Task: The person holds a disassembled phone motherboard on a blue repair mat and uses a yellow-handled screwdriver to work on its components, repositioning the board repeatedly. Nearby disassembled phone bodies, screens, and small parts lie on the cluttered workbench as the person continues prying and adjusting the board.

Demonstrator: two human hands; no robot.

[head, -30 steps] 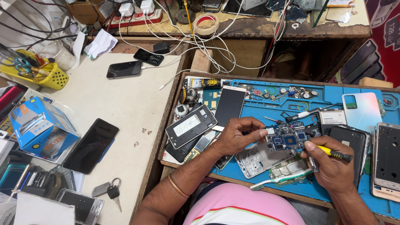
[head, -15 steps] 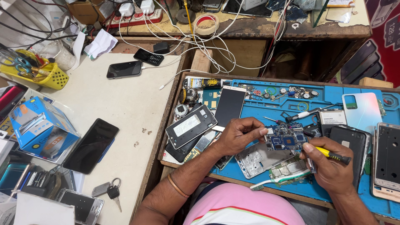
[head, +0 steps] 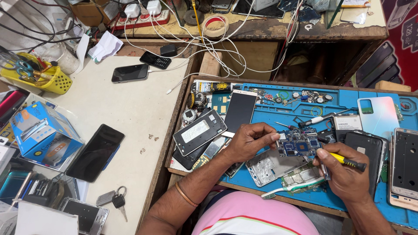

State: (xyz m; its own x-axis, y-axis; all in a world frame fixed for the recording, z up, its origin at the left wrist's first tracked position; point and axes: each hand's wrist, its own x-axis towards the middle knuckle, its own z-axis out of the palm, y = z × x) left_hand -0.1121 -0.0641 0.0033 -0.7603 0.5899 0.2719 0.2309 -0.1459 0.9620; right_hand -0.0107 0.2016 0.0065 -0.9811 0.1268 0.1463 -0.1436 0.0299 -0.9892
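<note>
This is a phone repair workshop. A blue work mat (head: 305,113) covers the surface, strewn with opened handsets, a bare circuit board (head: 299,143), a loose metal frame (head: 272,167) and small screws. Nearby lie whole phones (head: 96,152), a power strip (head: 141,17) trailing white cables, and a tape roll (head: 216,25).

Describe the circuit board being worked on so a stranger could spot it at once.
Start at the blue work mat on the right bench. Near its lower middle, the left hand pinches a small blue circuit board, while the right hand holds a yellow-handled screwdriver beside it. It is blue with dark chips, unlike the silver frame below it.
</note>
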